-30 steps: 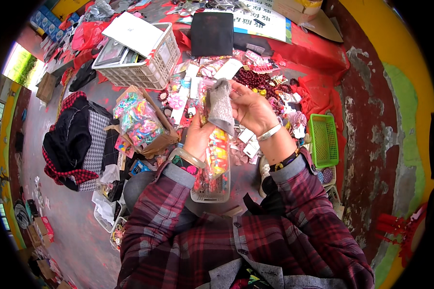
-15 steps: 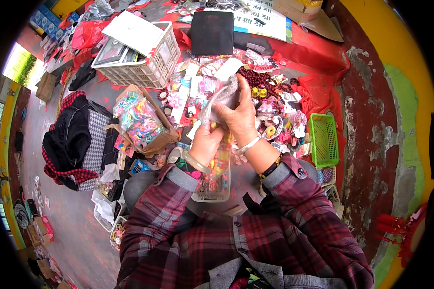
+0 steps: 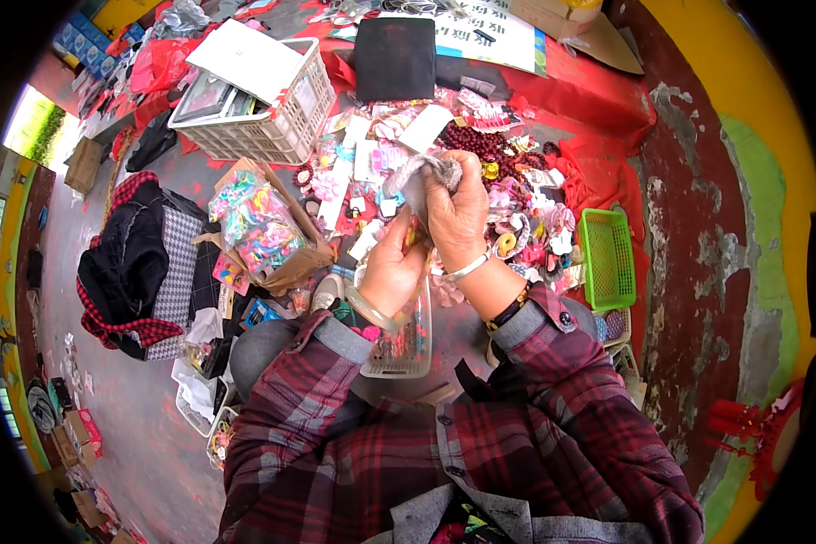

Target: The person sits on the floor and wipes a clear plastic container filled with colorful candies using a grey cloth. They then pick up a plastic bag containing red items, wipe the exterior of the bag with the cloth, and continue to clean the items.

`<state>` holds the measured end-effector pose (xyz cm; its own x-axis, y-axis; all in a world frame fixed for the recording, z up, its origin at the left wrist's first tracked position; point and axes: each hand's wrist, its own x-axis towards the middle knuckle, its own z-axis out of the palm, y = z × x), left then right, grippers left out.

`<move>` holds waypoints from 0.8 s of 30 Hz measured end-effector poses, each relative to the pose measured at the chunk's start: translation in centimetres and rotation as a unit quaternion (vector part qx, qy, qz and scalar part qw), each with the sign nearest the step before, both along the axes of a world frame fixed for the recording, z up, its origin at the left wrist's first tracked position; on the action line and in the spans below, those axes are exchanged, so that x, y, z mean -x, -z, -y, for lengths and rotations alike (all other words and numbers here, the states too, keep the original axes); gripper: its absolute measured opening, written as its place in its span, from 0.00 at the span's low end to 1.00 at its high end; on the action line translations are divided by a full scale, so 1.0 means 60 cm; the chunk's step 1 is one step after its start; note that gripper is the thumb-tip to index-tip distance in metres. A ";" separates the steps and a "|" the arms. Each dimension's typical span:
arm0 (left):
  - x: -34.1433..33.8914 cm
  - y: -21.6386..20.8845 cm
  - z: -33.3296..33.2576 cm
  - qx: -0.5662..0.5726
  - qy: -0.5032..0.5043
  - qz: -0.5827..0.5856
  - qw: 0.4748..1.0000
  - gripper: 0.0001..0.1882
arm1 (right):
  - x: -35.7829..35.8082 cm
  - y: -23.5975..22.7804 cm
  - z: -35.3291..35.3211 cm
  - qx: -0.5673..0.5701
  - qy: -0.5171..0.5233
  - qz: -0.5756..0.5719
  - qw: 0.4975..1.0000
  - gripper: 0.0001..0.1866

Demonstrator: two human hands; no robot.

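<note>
Hanging above the floor (image 3: 177, 435) in the head view, a grey fuzzy cloth (image 3: 415, 187) is held up before a mixed pile of small accessories (image 3: 530, 227). It's bunched & clenched btwn the thumb and fingers of the R hand (image 3: 458, 218), w/ a loose part left sticking out to the L. The L hand (image 3: 394, 276) is raised just below, fingers up, tips close under the cloth; whether anything is grasped by it can't be told, as the tips are partly hidden. A pale bangle (image 3: 372, 313) is worn on the L wrist, a silver bangle (image 3: 467, 269) on the R.

Toward the floor's near edge, below the hands, a white basket (image 3: 397, 371) is seen, its colourful contents partly hidden by the L wrist. Dark red beads (image 3: 476, 140) are heaped toward the pile's far edge, w/ a flat black case (image 3: 395, 59) set beyond. By the pile's L edge, a cardboard box (image 3: 308, 261) is filled w/ multicoloured pieces (image 3: 258, 218); farther back, a white crate (image 3: 304, 118) is topped w/ a white sheet (image 3: 249, 62). By the pile's R edge, a green basket (image 3: 609, 261) is placed near red cloth (image 3: 598, 181).
</note>
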<state>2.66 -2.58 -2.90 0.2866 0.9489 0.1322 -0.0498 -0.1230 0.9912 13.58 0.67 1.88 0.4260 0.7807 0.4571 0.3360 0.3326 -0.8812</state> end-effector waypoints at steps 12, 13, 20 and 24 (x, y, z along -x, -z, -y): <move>0.003 0.003 -0.001 -0.066 -0.036 -0.104 0.992 0.28 | 0.005 -0.019 0.000 -0.008 0.031 0.024 0.999 0.14; 0.002 0.002 -0.001 -0.081 -0.037 -0.110 0.990 0.27 | 0.005 -0.021 0.000 0.008 0.030 0.011 0.999 0.15; 0.001 -0.014 0.009 -0.091 -0.016 -0.141 0.986 0.28 | -0.013 -0.001 -0.015 -0.065 0.037 0.052 0.996 0.10; -0.001 -0.034 0.012 -0.071 0.013 -0.105 0.992 0.29 | -0.023 -0.016 -0.017 -0.076 0.060 0.079 0.992 0.10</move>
<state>2.69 -3.32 -0.83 0.3467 0.9168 0.1983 0.1515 -0.2634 0.9527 14.93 1.69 2.83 0.4254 0.6460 0.6338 0.5107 0.4068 -0.7574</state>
